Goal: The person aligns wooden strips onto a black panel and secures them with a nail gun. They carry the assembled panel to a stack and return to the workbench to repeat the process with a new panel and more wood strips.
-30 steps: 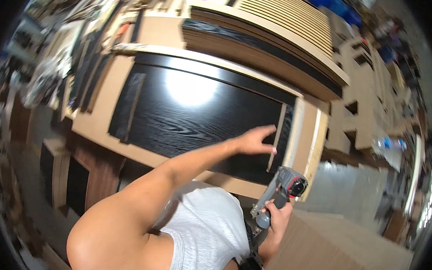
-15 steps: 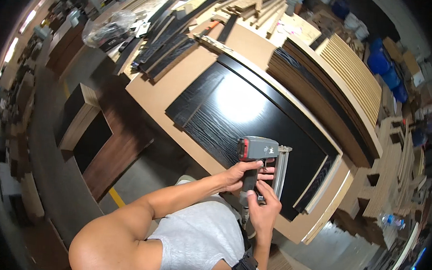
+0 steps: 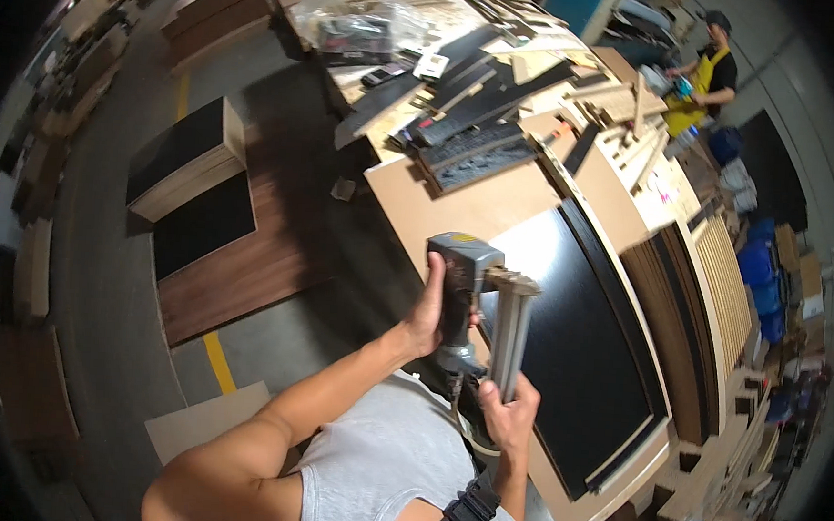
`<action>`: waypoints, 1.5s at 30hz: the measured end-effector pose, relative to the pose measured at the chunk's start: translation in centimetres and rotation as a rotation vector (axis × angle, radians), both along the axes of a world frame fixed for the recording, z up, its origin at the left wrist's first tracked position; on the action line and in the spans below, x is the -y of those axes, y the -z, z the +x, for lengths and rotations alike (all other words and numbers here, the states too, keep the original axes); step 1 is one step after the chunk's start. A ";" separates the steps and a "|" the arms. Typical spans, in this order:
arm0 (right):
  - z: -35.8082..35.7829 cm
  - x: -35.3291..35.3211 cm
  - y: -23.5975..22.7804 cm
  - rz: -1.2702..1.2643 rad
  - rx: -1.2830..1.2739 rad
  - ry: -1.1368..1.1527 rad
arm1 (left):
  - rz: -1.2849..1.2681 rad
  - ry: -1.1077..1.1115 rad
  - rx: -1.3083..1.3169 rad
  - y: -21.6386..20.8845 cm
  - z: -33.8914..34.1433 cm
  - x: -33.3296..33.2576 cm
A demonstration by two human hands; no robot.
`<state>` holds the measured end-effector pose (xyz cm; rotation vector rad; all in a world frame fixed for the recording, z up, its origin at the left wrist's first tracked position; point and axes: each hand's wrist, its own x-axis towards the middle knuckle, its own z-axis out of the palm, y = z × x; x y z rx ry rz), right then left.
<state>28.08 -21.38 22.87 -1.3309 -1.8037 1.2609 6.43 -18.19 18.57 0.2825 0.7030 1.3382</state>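
Observation:
A grey-and-black pneumatic nail gun (image 3: 465, 259) is held up in front of my body, its long silver magazine (image 3: 511, 338) on the right side. My left hand (image 3: 421, 316) is wrapped round its black handle and body. At the lower end of the magazine, the fingers of my right hand (image 3: 511, 417) are closed on it. An air hose (image 3: 464, 426) hangs from the base of the handle. Beyond the gun, a glossy black panel (image 3: 582, 376) with raised edge strips lies on a tan board (image 3: 415, 208) on the workbench.
Black and bare wood strips (image 3: 481, 155) lie piled at the bench's far end, near a clear plastic bag (image 3: 364, 33). Stacked boards (image 3: 671, 324) stand along the right. A black-topped box (image 3: 189, 156) sits at left. A person in a yellow apron (image 3: 705, 78) works far right.
My view has swung right, bringing the other person into sight. The nail gun has turned and shifted slightly left. My right hand has moved from near the handle to the magazine's lower end.

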 end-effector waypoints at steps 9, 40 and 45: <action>-14.1 -2.2 3.3 -0.553 -0.318 -0.567 | 0.463 -0.410 0.149 2.0 -15.0 2.7; -41.4 -34.6 7.2 -0.154 -0.083 -1.148 | 0.509 -1.103 -0.329 -3.6 -37.5 5.7; -47.3 -45.5 12.5 0.528 0.617 -1.027 | 0.457 -1.180 -0.239 -3.0 -36.4 6.5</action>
